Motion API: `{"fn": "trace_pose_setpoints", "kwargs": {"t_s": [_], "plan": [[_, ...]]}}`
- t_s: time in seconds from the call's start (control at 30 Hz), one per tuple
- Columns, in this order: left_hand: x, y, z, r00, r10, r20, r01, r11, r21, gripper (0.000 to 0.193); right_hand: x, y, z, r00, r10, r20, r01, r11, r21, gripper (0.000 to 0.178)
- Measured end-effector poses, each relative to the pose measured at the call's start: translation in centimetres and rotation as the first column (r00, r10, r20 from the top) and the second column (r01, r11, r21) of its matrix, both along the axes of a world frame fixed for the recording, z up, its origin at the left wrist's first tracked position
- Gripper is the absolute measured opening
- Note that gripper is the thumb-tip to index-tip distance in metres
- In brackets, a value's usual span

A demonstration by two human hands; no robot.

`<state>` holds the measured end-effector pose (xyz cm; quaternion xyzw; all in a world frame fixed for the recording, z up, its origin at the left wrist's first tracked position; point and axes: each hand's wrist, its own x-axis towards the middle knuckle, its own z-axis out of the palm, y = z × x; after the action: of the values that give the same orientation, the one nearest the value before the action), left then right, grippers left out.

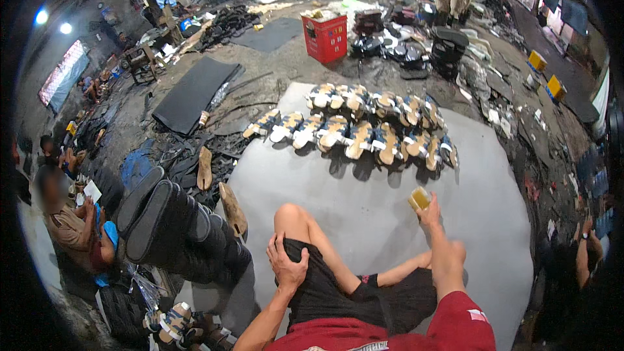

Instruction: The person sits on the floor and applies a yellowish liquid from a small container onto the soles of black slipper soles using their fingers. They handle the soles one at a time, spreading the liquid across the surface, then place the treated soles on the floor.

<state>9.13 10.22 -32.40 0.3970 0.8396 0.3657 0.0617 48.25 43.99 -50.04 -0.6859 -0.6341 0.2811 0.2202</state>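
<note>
My left hand (288,261) rests on my bent left knee, its fingers spread over the dark shorts and holding nothing. Out in front on the right, my right hand (429,210) grips a small yellowish block-like thing (419,198); whether it is a container or a solid piece I cannot tell. Beyond it, rows of sandals (359,138) with white and dark straps and tan footbeds stand close together on a grey sheet (481,221). The held thing is above the sheet, apart from the nearest sandals.
At my left rise stacked black soles (162,221) beside wooden shoe lasts (232,209). More sandals (174,322) lie at lower left. A red box (325,38) stands beyond the sheet, and a black mat (195,94) lies left of it. A person (73,227) sits at far left.
</note>
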Motion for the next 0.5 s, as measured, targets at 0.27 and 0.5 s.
{"fn": "trace_pose_setpoints", "kwargs": {"t_s": [0.27, 0.5], "plan": [[-0.3, 0.7, -1.1, 1.0, -0.018, -0.023, 0.019, 0.999, 0.05, 0.076, -3.2, 0.3, 7.6, 0.963, 0.268, -0.023, -0.258, 0.946, 0.196, 0.099], [-0.7, 0.5, -1.1, 0.999, -0.032, -0.008, 0.033, 0.998, 0.058, 0.076, -5.4, 1.8, 29.4, 0.886, 0.46, 0.058, -0.435, 0.779, 0.452, 0.094]]}}
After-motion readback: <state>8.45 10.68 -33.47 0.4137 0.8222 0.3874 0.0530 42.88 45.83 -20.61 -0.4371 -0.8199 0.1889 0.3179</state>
